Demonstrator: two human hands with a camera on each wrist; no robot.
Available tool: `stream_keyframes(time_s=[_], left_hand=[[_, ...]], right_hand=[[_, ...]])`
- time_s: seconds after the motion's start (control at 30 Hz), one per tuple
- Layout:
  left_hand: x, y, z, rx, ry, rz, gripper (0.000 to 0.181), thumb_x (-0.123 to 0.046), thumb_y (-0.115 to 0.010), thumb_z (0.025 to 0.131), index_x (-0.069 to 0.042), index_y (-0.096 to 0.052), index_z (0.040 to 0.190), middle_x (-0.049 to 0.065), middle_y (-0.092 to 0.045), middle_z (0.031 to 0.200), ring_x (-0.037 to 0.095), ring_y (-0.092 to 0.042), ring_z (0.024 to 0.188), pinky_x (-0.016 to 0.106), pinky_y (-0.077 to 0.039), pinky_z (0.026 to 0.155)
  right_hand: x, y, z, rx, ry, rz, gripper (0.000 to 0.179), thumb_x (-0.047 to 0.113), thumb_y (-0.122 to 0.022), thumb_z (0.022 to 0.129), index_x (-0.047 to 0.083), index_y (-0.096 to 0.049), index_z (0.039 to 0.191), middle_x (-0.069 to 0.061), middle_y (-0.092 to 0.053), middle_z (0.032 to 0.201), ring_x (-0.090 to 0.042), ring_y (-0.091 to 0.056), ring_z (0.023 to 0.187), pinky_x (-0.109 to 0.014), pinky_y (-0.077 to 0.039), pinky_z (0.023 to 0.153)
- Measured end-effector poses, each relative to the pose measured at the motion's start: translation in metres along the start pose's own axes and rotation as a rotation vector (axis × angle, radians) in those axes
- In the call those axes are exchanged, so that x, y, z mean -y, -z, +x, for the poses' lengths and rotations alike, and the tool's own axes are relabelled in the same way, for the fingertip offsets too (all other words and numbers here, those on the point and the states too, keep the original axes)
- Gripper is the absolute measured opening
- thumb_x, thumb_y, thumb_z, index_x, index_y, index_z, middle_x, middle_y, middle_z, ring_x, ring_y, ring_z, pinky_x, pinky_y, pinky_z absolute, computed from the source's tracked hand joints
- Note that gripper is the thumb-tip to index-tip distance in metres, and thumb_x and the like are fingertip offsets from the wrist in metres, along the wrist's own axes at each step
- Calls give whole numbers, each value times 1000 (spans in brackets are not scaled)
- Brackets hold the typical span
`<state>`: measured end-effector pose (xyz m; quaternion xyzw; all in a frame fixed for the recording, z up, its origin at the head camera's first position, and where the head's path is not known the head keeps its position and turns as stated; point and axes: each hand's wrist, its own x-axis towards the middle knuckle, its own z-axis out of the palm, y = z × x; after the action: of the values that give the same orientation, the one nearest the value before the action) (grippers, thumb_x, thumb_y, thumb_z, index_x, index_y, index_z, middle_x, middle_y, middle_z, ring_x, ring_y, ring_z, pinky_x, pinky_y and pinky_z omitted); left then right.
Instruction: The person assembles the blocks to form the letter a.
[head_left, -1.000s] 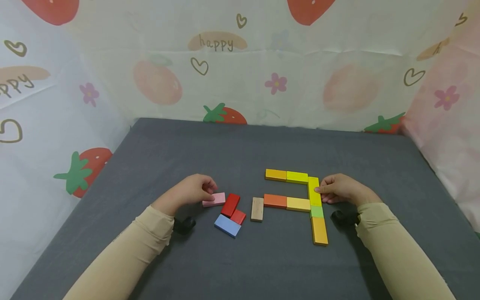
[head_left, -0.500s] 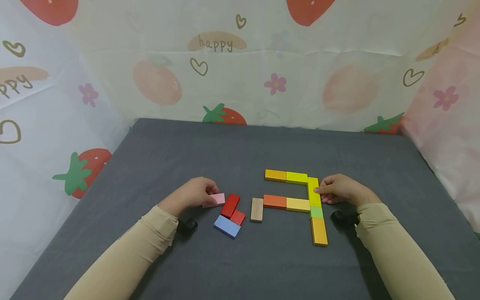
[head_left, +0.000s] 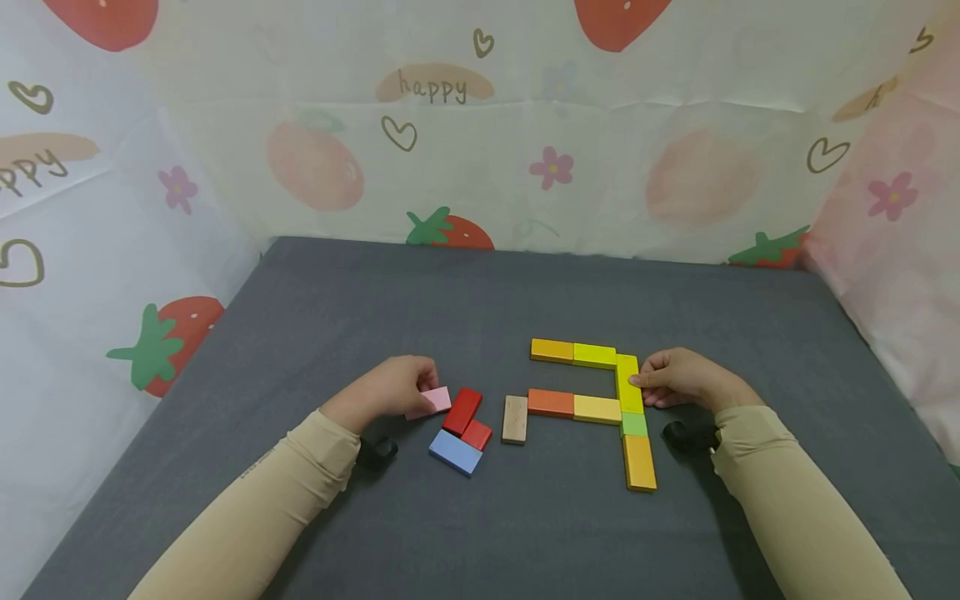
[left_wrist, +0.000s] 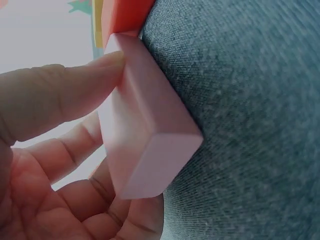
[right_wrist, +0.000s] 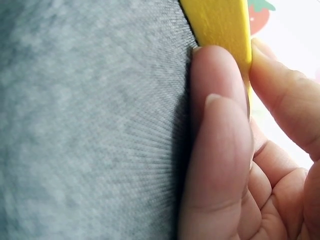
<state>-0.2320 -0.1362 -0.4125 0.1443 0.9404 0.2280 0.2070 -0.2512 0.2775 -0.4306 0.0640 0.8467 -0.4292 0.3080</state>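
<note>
My left hand (head_left: pixel 390 385) pinches a pink block (head_left: pixel 437 402) at the left of the loose blocks. In the left wrist view the thumb lies on the broad face of the pink block (left_wrist: pixel 130 115), with other fingers behind it. My right hand (head_left: pixel 686 379) is at the long yellow block (head_left: pixel 628 396), thumb on its top and fingertips along its right side. The right wrist view shows that yellow block (right_wrist: pixel 222 25) between thumb and fingers. A red block (head_left: pixel 462 410), a small red block (head_left: pixel 476 434) and a blue block (head_left: pixel 455 452) lie right of the pink one.
Yellow, orange and green blocks are laid end to end around the long yellow one, including an orange-red block (head_left: pixel 551 403) and a light green block (head_left: pixel 633 424). A plain wooden block (head_left: pixel 514 419) stands by their left end. A dark grey cloth (head_left: pixel 480 533) covers the table.
My left hand has lowered and moved slightly right, taking the pink block between thumb and fingers. The pink block has turned slightly. My right hand has stayed at the yellow block.
</note>
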Motion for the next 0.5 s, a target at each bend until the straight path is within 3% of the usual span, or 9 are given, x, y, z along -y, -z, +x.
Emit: stream_keyframes(time_s=[0.17,0.5], left_hand=[[0,1,0,28,-4,-5,19,-10,-72,84,-11,-66,102,4,-61,87,17,-54,78,26,-44,64],[1,0,1,25,-12,6,13,-10,-69,87,-11,-68,99,5,-62,89,17,-55,79,27,-46,65]], right_hand=[[-1,0,1,-7,-5,0,20,28,-66,93,11,-64,83,4,-64,69,-8,-61,64,-22,-54,64],[-1,0,0,-4,3,2,20,28,-65,94,11,-64,83,4,-64,69,-8,-61,64,-23,-54,65]])
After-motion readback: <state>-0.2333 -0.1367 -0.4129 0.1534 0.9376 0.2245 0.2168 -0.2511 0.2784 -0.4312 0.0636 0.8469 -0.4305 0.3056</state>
